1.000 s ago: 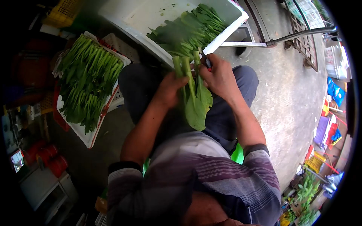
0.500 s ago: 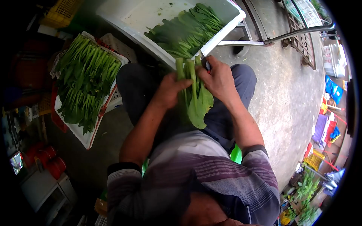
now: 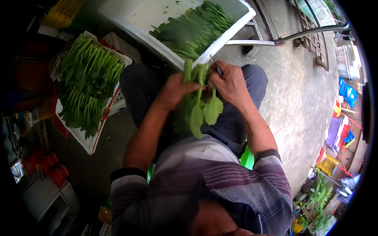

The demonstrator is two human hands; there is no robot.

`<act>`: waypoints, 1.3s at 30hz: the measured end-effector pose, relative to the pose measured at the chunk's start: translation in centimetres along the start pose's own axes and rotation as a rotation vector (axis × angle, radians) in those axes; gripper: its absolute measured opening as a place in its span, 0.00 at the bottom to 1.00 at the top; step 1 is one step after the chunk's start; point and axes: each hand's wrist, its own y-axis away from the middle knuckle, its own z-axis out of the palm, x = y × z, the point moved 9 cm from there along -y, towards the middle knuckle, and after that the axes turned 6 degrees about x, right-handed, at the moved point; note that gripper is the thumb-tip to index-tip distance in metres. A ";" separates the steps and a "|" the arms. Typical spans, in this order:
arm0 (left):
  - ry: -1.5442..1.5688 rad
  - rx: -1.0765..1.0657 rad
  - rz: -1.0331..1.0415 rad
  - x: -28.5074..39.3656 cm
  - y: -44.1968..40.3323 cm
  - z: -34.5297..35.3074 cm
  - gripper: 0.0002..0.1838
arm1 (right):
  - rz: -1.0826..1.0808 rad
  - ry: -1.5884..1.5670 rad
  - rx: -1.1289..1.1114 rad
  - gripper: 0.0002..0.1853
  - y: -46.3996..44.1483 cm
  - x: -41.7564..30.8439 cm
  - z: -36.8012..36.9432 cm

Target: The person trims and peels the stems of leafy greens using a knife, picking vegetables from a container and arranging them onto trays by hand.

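My left hand [image 3: 172,91] is closed around a few stalks of leafy greens [image 3: 195,114], cut ends up and leaves hanging over my lap. The thumb lies across the stalks. My right hand [image 3: 231,83] grips a small knife [image 3: 219,70], its blade tip pointing up and away from me. Below the right fingers hangs a single leaf [image 3: 213,110], apart from the other leaves; its stalk runs up to those fingers, which partly hide it. Just ahead of both hands is the near corner of a white foam box [image 3: 225,40] with a row of greens [image 3: 193,33] in it.
On my left, a pile of leafy greens [image 3: 90,80] fills a white foam tray [image 3: 91,146]. A metal cart frame [image 3: 311,32] stands on the concrete floor [image 3: 293,102] at the right. Yellow crates [image 3: 65,13] sit at the far left.
The broad leaf at the front of the bunch has swung right and now hangs separately under my right hand. That hand has shifted slightly right; the left stays closed on the stalks.
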 end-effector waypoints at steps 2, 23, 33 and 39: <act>-0.024 -0.001 -0.010 -0.5 -0.2 -0.6 0.20 | -0.018 -0.013 0.028 0.09 0.1 0.5 0.0; 0.685 -0.191 0.205 2.8 -0.4 -3.8 0.34 | 0.320 -0.446 -0.090 0.08 4.0 6.6 2.3; 0.649 -0.160 0.234 2.8 -0.3 -3.6 0.30 | -0.437 -0.352 -0.082 0.15 6.2 -5.8 0.2; 0.600 -0.082 0.256 2.4 0.1 -3.5 0.29 | -0.422 -0.336 -0.120 0.16 6.9 -4.2 2.3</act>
